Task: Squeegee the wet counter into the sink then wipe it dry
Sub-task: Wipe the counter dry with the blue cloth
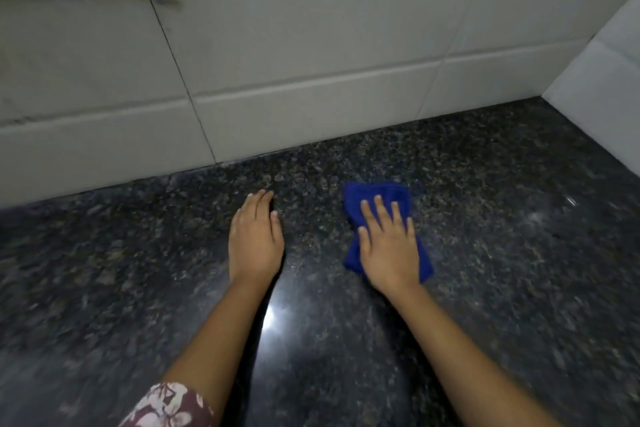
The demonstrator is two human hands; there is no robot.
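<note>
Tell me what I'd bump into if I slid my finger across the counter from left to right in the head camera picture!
Flowery sleeve → left hand, flat on the counter → blue cloth with the right hand pressed on top → white tiled side wall.
</note>
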